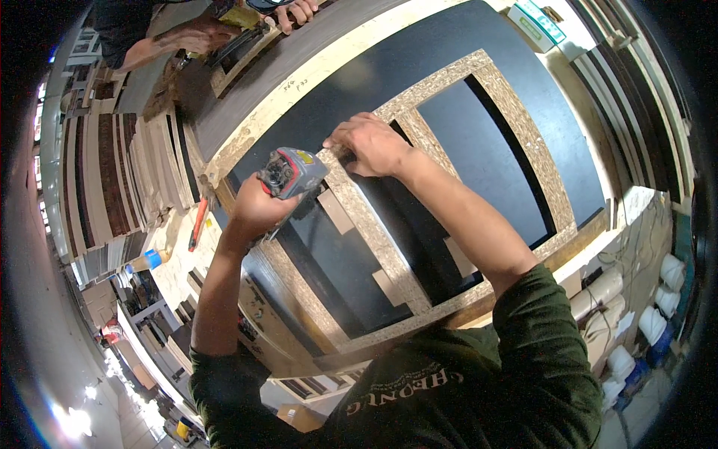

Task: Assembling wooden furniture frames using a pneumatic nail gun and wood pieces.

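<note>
My left hand is wrapped round the handle of a grey and red power tool, which looks like a nail or staple gun. Its head points toward the upper end of a particleboard crossbar; whether they touch, I cannot tell. At that same end my right hand has its fingers bent over the board and grips it. The crossbar belongs to a ladder-like particleboard frame lying on a dark panel. Small light blocks sit against the crossbar's side. The tool's nose is hidden.
Across the bench, another person's hands work with a similar tool. An orange-handled hammer and a blue-capped bottle lie at left. Stacked board strips stand beyond them. A green and white box sits far right; white buckets are lower right.
</note>
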The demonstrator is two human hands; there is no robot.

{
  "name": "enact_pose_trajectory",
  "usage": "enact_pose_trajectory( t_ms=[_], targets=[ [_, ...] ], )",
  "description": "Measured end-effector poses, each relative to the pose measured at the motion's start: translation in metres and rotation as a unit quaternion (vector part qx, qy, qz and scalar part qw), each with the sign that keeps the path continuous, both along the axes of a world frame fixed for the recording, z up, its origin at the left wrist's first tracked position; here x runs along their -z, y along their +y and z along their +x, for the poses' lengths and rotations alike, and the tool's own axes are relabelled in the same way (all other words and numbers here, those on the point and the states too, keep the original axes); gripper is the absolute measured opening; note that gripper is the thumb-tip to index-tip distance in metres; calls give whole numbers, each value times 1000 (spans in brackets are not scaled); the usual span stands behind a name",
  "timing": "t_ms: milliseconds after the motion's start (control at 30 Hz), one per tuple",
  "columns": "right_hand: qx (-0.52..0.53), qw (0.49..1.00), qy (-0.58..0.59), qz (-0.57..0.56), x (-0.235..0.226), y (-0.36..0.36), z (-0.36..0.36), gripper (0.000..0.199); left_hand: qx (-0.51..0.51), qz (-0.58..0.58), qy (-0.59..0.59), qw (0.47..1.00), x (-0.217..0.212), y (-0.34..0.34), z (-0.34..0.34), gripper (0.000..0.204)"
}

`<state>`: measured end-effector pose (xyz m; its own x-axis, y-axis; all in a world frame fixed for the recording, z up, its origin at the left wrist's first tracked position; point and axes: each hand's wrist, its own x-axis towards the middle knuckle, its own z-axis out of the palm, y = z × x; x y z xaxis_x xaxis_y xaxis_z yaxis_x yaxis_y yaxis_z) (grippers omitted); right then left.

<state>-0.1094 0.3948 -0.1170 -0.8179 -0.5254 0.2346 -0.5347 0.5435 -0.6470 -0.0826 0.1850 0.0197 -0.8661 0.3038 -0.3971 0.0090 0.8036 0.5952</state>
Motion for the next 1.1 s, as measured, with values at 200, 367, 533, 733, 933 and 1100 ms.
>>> enact_pose_trajectory(
  t_ms=[200, 367, 533, 733, 933, 1100],
  targets=[
    [2, 1000, -1, -10, 6, 1, 1, 42, -19, -37, -18, 999, -10, 10, -2, 23],
    [4, 1000, -4, -22, 3, 2, 1, 41, 36, -20, 44, 998, 5, 10, -4, 19],
    [-11, 1000, -6, 11, -4, 4, -1, 44, -11, -6, 15, 1000, 0, 6, 18, 17],
    [-42, 999, -9, 31, -8, -8, 1, 49, -113, 17, 128, 985, -8, -73, 186, 39],
    [18, 971, -64, -231, -21, 42, -1, 47, -382, -64, -16, 922, -74, -46, 342, 46],
    [201, 940, -230, -149, -5, 137, 17, 36, -575, 107, -8, 811, -37, -35, 460, 51]
  ],
)
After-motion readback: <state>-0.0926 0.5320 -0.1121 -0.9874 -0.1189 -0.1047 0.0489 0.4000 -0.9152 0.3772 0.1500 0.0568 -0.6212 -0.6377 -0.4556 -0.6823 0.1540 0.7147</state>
